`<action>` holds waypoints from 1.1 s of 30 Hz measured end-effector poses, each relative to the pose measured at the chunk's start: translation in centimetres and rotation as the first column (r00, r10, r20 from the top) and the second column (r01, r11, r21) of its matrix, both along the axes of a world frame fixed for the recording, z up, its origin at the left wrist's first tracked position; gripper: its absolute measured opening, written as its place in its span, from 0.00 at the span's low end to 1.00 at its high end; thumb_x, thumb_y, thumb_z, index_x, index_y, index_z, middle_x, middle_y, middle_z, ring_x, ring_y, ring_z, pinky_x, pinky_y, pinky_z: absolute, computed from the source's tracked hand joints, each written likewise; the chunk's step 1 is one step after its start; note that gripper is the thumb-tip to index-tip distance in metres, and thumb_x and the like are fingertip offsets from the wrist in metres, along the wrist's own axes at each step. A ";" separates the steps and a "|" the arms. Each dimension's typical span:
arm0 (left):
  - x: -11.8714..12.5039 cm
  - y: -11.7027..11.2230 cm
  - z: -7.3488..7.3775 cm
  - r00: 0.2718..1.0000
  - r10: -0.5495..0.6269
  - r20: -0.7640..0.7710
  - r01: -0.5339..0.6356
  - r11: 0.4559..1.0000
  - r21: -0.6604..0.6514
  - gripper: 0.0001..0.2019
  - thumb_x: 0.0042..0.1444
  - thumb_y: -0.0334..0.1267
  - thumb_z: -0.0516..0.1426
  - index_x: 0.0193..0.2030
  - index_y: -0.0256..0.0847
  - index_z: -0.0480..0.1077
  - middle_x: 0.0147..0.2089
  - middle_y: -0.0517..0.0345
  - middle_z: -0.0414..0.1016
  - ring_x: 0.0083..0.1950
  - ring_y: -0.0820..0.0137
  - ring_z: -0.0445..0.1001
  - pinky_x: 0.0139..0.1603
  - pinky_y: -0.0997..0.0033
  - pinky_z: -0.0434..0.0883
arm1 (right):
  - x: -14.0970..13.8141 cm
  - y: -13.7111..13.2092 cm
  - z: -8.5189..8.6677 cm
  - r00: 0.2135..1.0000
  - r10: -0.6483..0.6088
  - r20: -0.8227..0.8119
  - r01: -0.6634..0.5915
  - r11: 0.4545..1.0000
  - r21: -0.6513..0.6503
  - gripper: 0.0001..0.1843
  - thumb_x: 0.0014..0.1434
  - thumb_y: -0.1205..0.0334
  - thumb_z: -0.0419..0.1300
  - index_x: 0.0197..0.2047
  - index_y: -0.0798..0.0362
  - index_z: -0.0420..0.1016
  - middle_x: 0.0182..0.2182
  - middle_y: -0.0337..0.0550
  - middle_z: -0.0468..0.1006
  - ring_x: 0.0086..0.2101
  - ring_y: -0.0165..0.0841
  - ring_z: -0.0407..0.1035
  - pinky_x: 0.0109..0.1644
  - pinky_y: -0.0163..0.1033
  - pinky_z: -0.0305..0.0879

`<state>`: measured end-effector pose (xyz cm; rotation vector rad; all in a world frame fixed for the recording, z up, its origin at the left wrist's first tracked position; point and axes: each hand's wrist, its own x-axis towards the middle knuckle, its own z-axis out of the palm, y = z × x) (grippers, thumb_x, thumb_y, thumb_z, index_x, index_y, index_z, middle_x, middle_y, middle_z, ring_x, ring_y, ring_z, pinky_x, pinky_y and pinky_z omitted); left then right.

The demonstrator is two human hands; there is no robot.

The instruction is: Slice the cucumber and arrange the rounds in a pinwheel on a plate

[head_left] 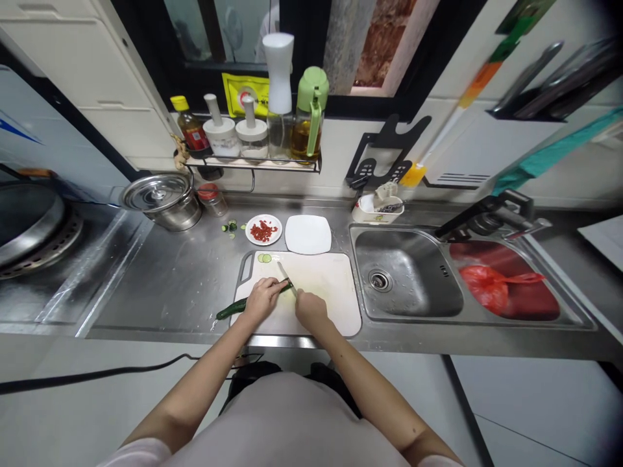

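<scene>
My left hand [263, 299] is closed over a dark green cucumber [232, 310] lying slantwise on the white cutting board [335, 311]. The cucumber's near-left end sticks out past the board's left edge. In my right hand [311, 310] is a knife [286, 275], its narrow blade pointing up and left across the cucumber's cut end, close to my left fingertips. Pale green cucumber slices [264, 258] lie at the board's far left corner. Just behind the board stand a white plate with chopped red pieces [263, 230] and a white squarish plate [308, 235].
Green scraps [232, 227] lie on the steel counter near a red-lidded jar [212, 199] and a lidded pot [163, 200]. To the right is a double sink [409, 272], with a red plastic bag [487, 288] in its right basin. A seasoning rack [257, 163] hangs behind.
</scene>
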<state>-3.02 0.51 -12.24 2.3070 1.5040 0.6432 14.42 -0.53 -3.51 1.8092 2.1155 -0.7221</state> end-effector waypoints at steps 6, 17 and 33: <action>0.0 0.0 0.1 1.000 -0.005 -0.014 0.005 1.000 0.001 0.18 0.64 0.34 0.51 0.57 0.50 0.73 0.45 0.54 0.73 0.45 0.67 0.67 0.49 0.65 0.68 | 0.2 -0.5 -0.4 1.000 0.002 -0.002 -0.002 1.000 0.015 0.16 0.65 0.72 0.43 0.49 0.57 0.67 0.41 0.55 0.79 0.43 0.39 0.75 0.43 0.39 0.66; -0.1 0.1 0.1 1.000 -0.003 -0.014 0.003 1.000 -0.015 0.17 0.65 0.35 0.51 0.57 0.50 0.73 0.44 0.55 0.73 0.45 0.68 0.68 0.50 0.66 0.67 | 0.1 -0.4 -1.0 1.000 0.001 0.012 -0.001 1.000 0.021 0.14 0.64 0.73 0.45 0.48 0.56 0.68 0.41 0.54 0.79 0.43 0.37 0.75 0.44 0.39 0.67; 0.0 0.2 0.1 1.000 0.005 -0.027 -0.007 0.999 -0.042 0.18 0.65 0.35 0.50 0.57 0.51 0.72 0.45 0.55 0.73 0.46 0.67 0.68 0.51 0.65 0.67 | -0.5 0.1 -1.5 1.000 -0.007 -0.014 0.007 1.000 0.018 0.16 0.62 0.75 0.46 0.50 0.57 0.67 0.42 0.54 0.79 0.45 0.37 0.75 0.43 0.37 0.65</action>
